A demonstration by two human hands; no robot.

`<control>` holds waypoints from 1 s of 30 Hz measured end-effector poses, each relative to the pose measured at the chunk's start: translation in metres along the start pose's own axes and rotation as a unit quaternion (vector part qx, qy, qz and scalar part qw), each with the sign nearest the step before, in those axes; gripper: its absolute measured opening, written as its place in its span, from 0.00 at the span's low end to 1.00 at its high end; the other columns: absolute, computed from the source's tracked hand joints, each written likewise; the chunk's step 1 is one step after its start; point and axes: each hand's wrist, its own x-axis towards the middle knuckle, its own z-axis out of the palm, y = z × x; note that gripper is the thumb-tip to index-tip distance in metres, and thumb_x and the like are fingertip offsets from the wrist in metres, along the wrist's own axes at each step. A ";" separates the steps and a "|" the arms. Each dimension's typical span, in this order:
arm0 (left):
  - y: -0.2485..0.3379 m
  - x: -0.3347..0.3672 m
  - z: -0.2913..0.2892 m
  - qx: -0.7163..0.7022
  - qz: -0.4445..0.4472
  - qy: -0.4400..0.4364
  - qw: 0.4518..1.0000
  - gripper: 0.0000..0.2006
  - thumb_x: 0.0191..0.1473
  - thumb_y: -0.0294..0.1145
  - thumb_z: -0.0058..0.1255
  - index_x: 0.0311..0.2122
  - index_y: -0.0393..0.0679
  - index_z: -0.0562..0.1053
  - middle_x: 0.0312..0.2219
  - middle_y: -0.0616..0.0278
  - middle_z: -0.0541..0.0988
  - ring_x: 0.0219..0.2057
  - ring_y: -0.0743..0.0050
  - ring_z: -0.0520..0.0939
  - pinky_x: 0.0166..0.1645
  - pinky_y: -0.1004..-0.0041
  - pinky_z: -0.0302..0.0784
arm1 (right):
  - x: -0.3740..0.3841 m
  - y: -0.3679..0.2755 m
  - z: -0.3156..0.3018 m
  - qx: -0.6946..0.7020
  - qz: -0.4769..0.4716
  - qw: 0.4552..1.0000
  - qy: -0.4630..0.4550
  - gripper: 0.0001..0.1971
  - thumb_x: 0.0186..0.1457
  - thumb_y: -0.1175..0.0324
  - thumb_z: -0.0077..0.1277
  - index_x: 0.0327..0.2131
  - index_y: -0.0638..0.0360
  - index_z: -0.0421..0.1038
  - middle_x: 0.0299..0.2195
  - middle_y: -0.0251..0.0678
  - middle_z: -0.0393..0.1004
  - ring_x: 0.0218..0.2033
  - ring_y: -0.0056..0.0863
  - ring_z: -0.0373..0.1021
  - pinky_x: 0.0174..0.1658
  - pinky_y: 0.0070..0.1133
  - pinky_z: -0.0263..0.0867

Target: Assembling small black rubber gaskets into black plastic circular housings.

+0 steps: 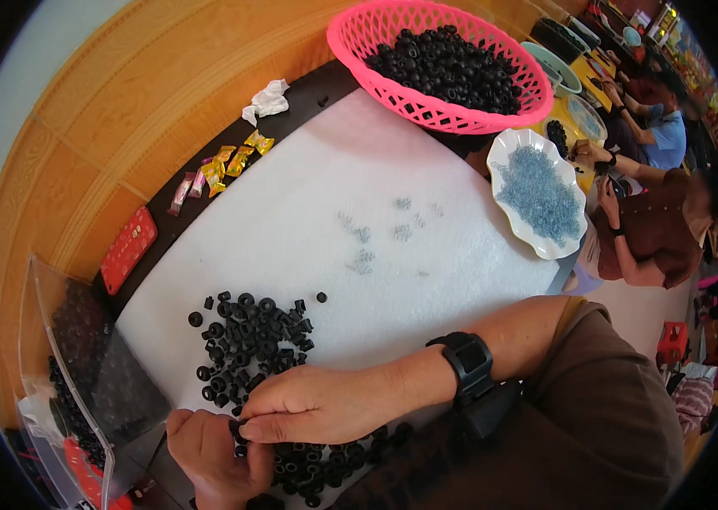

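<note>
My left hand [219, 450] is closed around a small black ring-shaped part [238, 435] at the lower left. The fingertips of my right hand [321, 406] pinch at that same part; anything smaller between them is hidden. Just beyond my hands lies a pile of loose black ring-shaped parts [259, 327] on the white sheet [452, 306]. More black rings [316, 472] lie beneath and beside my right hand, on the near side. Several little clusters of tiny greyish pieces [362, 234] are scattered over the middle of the sheet.
A pink basket [350, 47] full of black parts stands at the back. Right of it is a white scalloped plate [576, 238] of tiny bluish pieces. Wrapped candies [214, 174] and a red phone-shaped object [130, 246] line the left edge, near a clear bin [79, 374]. Co-workers [652, 217] sit at right.
</note>
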 end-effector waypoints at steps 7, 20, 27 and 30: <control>-0.015 -0.004 0.012 0.065 0.100 0.046 0.992 0.18 0.47 0.40 0.48 0.16 0.46 0.56 0.12 0.64 0.54 0.13 0.64 0.57 0.23 0.65 0.53 | -0.004 -0.005 0.002 -0.003 0.040 0.999 -0.002 0.14 0.59 0.64 0.43 0.28 0.67 0.71 0.25 0.42 0.74 0.27 0.28 0.69 0.34 0.24 0.65; -0.012 -0.017 0.020 0.110 0.110 0.077 0.985 0.17 0.48 0.34 0.47 0.16 0.45 0.54 0.13 0.62 0.53 0.14 0.62 0.58 0.23 0.65 0.54 | -0.007 0.001 0.006 -0.005 0.018 1.000 0.014 0.12 0.60 0.66 0.44 0.28 0.66 0.70 0.24 0.37 0.70 0.29 0.28 0.66 0.36 0.23 0.62; -0.017 -0.003 0.017 0.046 0.091 0.096 0.990 0.17 0.37 0.38 0.57 0.16 0.47 0.59 0.13 0.65 0.57 0.13 0.65 0.60 0.22 0.69 0.55 | 0.000 -0.006 -0.002 -0.018 -0.011 1.000 0.009 0.13 0.59 0.64 0.43 0.28 0.65 0.70 0.24 0.40 0.68 0.28 0.31 0.67 0.34 0.24 0.63; -0.017 -0.005 0.012 0.008 0.059 0.056 0.997 0.13 0.34 0.33 0.56 0.20 0.43 0.62 0.16 0.61 0.61 0.17 0.60 0.63 0.26 0.66 0.60 | 0.004 -0.011 -0.003 -0.038 -0.003 0.999 0.003 0.13 0.59 0.65 0.43 0.28 0.65 0.70 0.23 0.40 0.67 0.26 0.34 0.66 0.32 0.25 0.61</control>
